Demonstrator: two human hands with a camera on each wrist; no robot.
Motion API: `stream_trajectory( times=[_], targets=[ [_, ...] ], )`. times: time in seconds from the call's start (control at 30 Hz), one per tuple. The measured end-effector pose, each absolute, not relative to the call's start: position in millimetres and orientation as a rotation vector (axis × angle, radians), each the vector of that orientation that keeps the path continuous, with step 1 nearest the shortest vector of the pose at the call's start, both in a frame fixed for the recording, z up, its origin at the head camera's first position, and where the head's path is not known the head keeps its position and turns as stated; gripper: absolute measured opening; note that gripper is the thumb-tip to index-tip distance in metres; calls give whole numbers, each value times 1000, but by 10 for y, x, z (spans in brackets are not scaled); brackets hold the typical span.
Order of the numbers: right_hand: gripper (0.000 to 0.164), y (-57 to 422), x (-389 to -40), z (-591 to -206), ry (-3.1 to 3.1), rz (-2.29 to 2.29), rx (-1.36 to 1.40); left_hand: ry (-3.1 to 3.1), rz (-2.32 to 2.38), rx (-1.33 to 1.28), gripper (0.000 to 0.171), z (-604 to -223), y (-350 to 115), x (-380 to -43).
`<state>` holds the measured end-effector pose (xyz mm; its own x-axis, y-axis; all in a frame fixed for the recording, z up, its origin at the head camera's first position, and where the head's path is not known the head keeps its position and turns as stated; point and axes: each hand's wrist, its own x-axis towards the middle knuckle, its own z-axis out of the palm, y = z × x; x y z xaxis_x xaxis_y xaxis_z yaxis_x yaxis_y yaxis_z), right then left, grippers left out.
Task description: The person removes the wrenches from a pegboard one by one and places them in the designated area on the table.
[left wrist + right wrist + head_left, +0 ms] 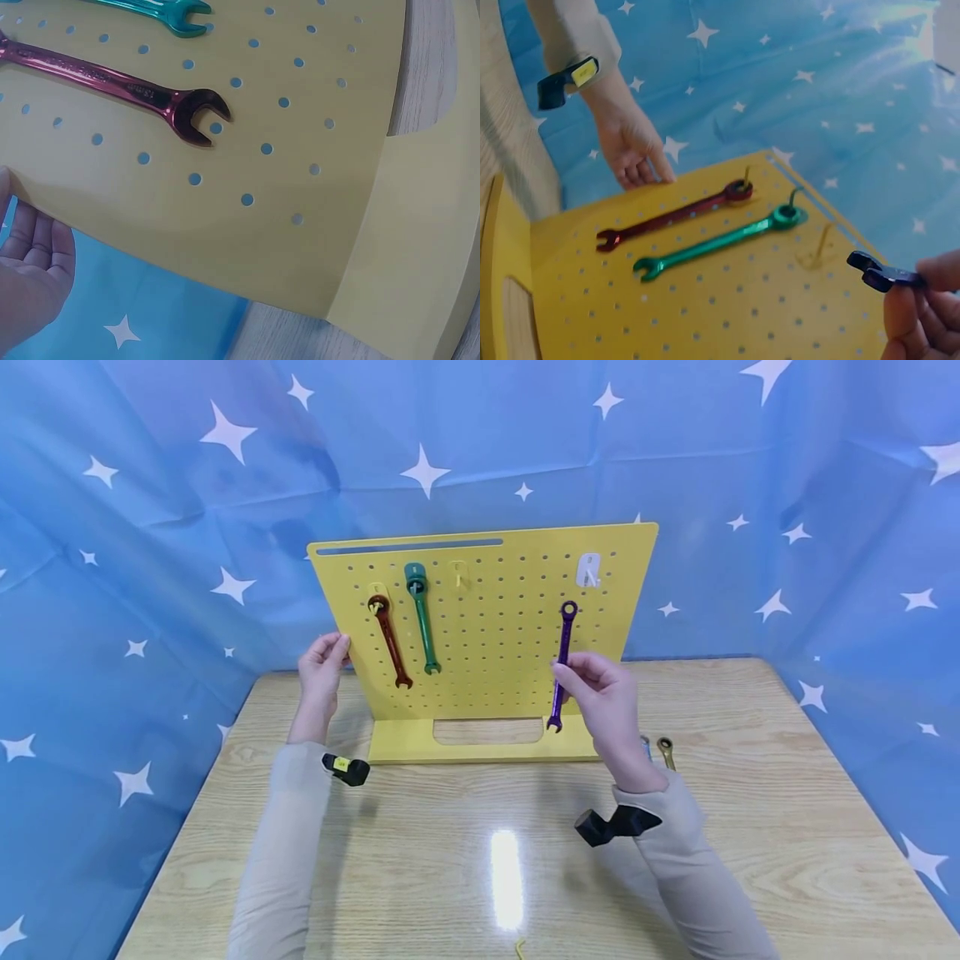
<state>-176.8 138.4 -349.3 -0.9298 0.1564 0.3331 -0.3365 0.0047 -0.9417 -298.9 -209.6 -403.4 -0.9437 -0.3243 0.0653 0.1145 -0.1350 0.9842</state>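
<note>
A yellow pegboard (495, 681) stands upright on the table. My left hand (321, 670) grips its left edge, thumb in front and fingers behind. With thumb and fingers, my right hand (606, 703) pinches a purple combination wrench (566, 637) by its shank, ring end up, in front of the board's right part. On hooks at the left hang a red wrench (390, 642) and a green wrench (425, 627). Right of them is a bare yellow hook (459, 577). A white hook (588, 572) sits at the upper right, above the purple wrench.
Behind the right forearm, a brass-coloured wrench (665, 748) and a partly hidden bluish one (646, 743) lie on the wooden table (765, 810). A small yellow bent piece (520, 949) is at the near edge. A blue star-patterned cloth (480, 427) hangs behind.
</note>
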Motion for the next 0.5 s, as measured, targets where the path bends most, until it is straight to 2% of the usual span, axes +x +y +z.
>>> stream_trajectory(
  times=[0.13, 0.5],
  targets=[
    [5, 1517, -1724, -3553, -1937, 2000, 137, -1847, -2154, 224, 9, -4038, -2097, -2994],
    [13, 1896, -1559, -3718, -1972, 1915, 98, -1825, -2172, 207, 11, -4047, -2100, -2988]
  ],
)
